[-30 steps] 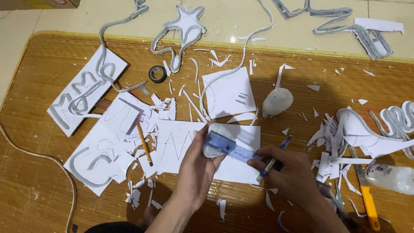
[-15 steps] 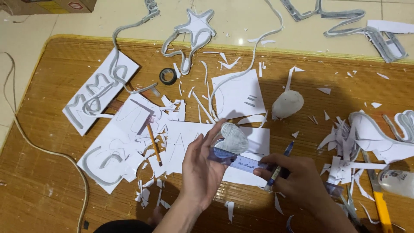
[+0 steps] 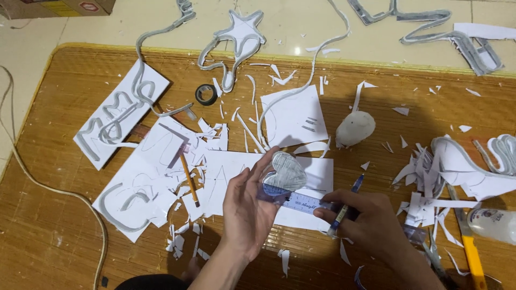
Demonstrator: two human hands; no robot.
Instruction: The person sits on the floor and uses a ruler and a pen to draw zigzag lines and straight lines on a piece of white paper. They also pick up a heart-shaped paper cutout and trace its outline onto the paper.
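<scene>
One grey heart-shaped piece (image 3: 288,171) sits in the left hand (image 3: 248,212), fingers curled around its left edge. The right hand (image 3: 371,220) pinches one clear ruler (image 3: 298,200) against the heart's near side, fingers closed on it and on one blue pen (image 3: 344,207). Both hover over white paper sheets (image 3: 293,115) on a woven mat (image 3: 64,236). Left lies one pencil (image 3: 189,179); farther off, one black tape roll (image 3: 206,94), one star outline (image 3: 236,35). One yellow cutter (image 3: 472,258) lies near right among scraps.
</scene>
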